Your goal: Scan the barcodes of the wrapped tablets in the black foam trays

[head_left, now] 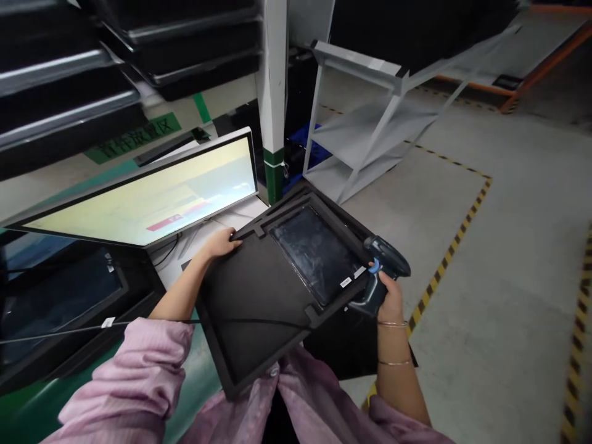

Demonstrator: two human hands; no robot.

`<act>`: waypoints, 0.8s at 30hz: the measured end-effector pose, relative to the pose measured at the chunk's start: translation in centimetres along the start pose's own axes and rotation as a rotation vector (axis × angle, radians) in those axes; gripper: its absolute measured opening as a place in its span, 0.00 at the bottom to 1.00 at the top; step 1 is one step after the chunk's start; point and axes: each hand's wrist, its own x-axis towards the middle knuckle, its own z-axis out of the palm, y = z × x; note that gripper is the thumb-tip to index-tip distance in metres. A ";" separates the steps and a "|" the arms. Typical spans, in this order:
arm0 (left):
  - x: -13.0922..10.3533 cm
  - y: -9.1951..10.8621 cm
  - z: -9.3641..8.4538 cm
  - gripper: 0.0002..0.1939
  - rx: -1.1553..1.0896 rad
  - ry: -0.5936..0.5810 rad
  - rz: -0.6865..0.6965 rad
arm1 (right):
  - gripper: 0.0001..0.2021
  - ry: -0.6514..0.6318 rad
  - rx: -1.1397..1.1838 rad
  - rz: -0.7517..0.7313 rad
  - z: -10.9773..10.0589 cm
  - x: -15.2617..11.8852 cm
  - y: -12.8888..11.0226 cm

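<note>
A black foam tray is held tilted in front of my body. A dark glossy screen panel with small white labels lies in its right-hand recess. My left hand is closed on the tray's far left edge. At the tray's right edge, my right hand is wrapped round a dark barcode scanner with a blue trigger. Whether that hand also grips the tray cannot be made out. The scanner's black cable runs left across the tray.
A lit monitor stands behind my left hand. Another dark panel in a tray lies at left. Black trays are stacked on a shelf above. A white post and a grey rack stand beyond; striped tape marks the floor.
</note>
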 end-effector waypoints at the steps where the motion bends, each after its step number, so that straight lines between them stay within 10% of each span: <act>1: -0.2 0.2 0.1 0.18 0.018 0.012 -0.012 | 0.20 0.012 0.014 0.005 -0.1 -0.1 0.2; 13: 0.3 4.6 -3.3 0.21 0.131 0.303 -0.043 | 0.20 -0.021 0.017 -0.142 2.4 4.5 -4.8; 16: -0.1 3.0 -1.8 0.21 0.005 0.283 0.023 | 0.20 -0.026 -0.059 -0.066 3.2 6.8 -4.5; 24: -5.3 -1.8 3.9 0.17 -0.683 0.575 -0.369 | 0.21 -0.044 -0.076 -0.114 3.0 8.8 -3.5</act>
